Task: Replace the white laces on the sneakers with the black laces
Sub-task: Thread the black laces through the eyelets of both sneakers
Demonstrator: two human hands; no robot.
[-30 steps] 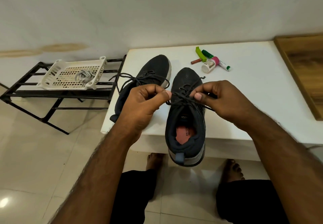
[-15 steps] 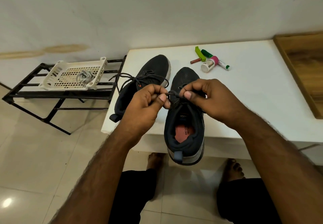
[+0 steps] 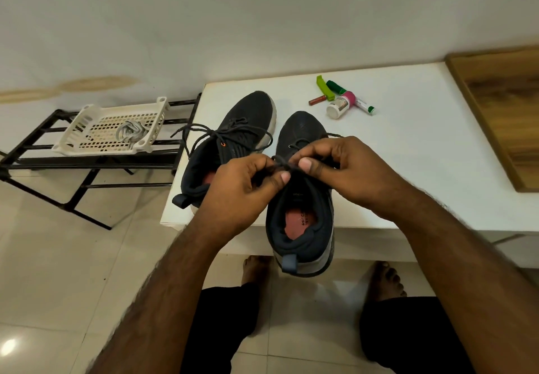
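Nearly done: your left hand (image 3: pixel 242 190) and right hand (image 3: pixel 335 169) pinch the thin black lace (image 3: pixel 281 163), knotting the second dark fabric sneaker (image 3: pixel 302 198) at centre frame.

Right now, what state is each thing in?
Near sneaker: black lace threaded, heel overhanging the table edge.
Far sneaker: black lace threaded, ends loose.
Left hand: pinching the near sneaker's lace.
Right hand: pinching the same lace.
White laces: heaped in the basket.
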